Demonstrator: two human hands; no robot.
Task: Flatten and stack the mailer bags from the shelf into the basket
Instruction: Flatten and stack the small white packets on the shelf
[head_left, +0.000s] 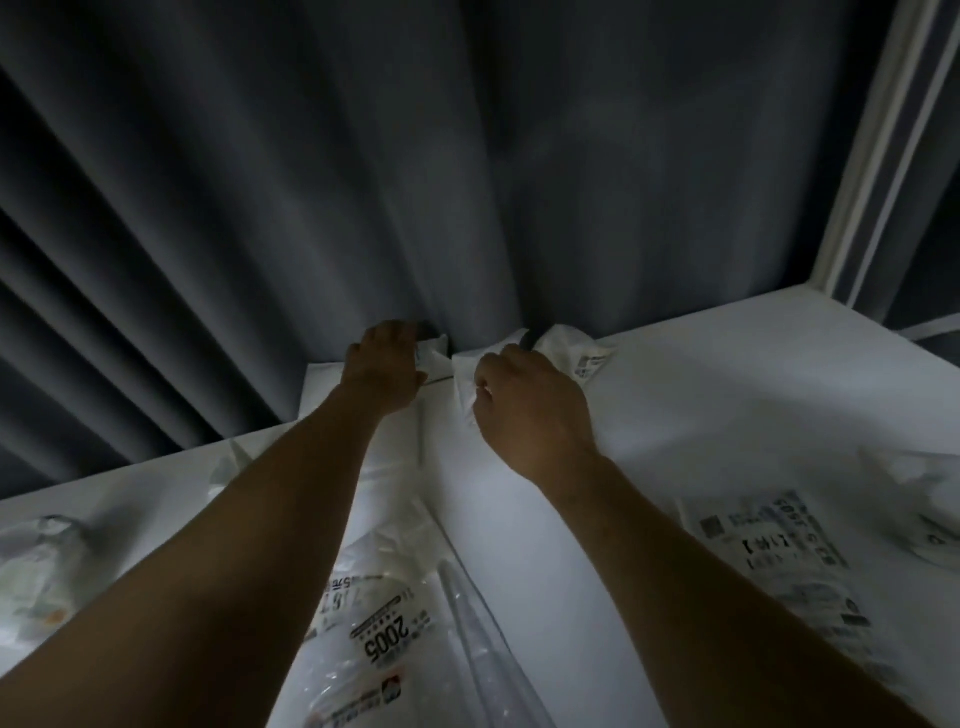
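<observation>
While reaching to the back of the white shelf (727, 374) by the grey curtain (311, 182): left hand (387, 366) flat on a white plastic mailer bag (441, 441), right hand (530, 415) pinching its crumpled far edge, probably to pull it taut for flattening. No basket visible.

Dim, low-contrast view. The white shelf (727, 374) is the brightest area; the grey curtain (260, 182) falls into deep shadow at left. Soft blur throughout; label print is barely legible. Wide-angle distortion bends the edges. Light possibly comes from above.
</observation>
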